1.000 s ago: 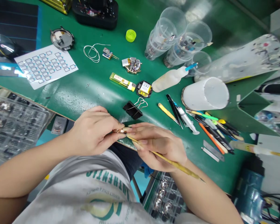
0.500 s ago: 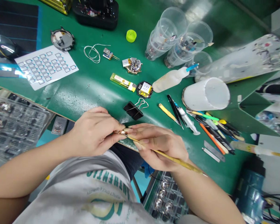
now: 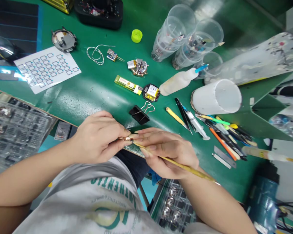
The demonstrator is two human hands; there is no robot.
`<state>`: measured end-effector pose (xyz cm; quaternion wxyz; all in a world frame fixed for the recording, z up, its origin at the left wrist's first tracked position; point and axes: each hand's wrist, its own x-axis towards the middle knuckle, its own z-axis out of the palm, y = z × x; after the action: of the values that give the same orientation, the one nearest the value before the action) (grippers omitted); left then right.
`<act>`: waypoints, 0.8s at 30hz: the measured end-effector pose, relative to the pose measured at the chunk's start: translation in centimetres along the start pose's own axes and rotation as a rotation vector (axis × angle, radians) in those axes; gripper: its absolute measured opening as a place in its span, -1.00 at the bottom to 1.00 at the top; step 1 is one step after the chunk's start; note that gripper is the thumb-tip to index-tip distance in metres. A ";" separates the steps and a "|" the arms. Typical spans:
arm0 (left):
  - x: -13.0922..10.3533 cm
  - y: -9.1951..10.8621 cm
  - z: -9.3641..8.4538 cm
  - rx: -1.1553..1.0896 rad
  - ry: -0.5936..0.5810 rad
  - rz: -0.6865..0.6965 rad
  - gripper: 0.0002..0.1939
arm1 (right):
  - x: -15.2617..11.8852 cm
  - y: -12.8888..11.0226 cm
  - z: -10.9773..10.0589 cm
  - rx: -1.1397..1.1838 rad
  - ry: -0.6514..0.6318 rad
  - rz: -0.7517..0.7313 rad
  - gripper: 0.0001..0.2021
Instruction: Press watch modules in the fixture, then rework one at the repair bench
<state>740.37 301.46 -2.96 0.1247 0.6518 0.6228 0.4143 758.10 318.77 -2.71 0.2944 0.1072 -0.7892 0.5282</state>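
Note:
At the bench's front edge, my left hand (image 3: pixel 99 136) pinches a small coppery, shiny part (image 3: pixel 127 138) between thumb and fingers. Most of that part is hidden by fingertips, so its kind does not show. My right hand (image 3: pixel 169 151) is closed around a slim yellow-handled tool (image 3: pixel 183 166), held like a pen. The tool's thin metal tip meets the small part, and its far end points down to the right over my forearm. The right fingertips also touch the part's side. Just beyond my hands lies a black binder clip (image 3: pixel 139 115).
Behind the clip lie a round watch module (image 3: pixel 151 92), a yellow lighter (image 3: pixel 128 85) and an opened watch movement (image 3: pixel 138 67). To the right are a squeeze bottle (image 3: pixel 177 83), a syringe (image 3: pixel 197 125), tweezers (image 3: pixel 183 113) and a white cup (image 3: pixel 216 97). Part trays (image 3: pixel 17 130) stand below left.
The camera view has shifted very slightly. My hands, the small part and the yellow-handled tool keep almost the same pose.

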 end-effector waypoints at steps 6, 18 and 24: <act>-0.1 0.0 0.0 0.008 0.003 0.002 -0.95 | 0.1 0.1 -0.2 0.004 -0.016 -0.004 -0.68; 0.0 -0.2 0.1 0.027 0.001 0.002 -0.93 | 0.2 0.1 0.0 0.027 0.000 0.037 -0.68; -0.2 -0.3 0.1 0.027 -0.001 0.021 -0.92 | 0.2 0.3 0.0 0.266 0.044 0.179 -0.64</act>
<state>740.24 301.38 -3.30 0.1119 0.6600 0.6215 0.4069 757.83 318.95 -2.79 0.2469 0.0628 -0.7120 0.6543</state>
